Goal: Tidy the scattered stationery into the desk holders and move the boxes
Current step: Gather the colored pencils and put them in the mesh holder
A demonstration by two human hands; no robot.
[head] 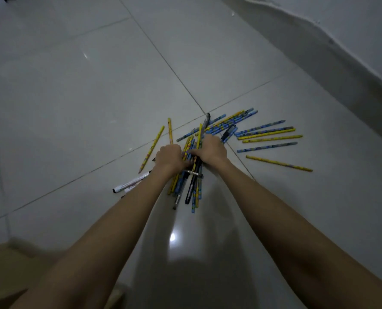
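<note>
Yellow and blue bundle: your left hand [171,158] and right hand [212,149] both curl round a bundle of pencils and pens [190,175] on the floor, its long axis running from near you away toward the far tile joint, lower ends fanning toward you.
Look: patterned yellow pencils, patterned blue ones, several black pens among them.
Far heap: more blue and yellow pencils [230,123] lie just beyond your right hand, slanting up to the right.
Right group: five pencils [268,136] lie nearly parallel, pointing right; one yellow pencil [279,163] lies apart below them.
Left strays: two yellow pencils [153,148] left of your left hand; a white marker [131,182] partly under your left forearm.
Floor: glossy pale tiles [74,97] with dark joints, dim light.
Room: white wall [353,30] at upper right; a brown cardboard edge [4,264] at lower left.
</note>
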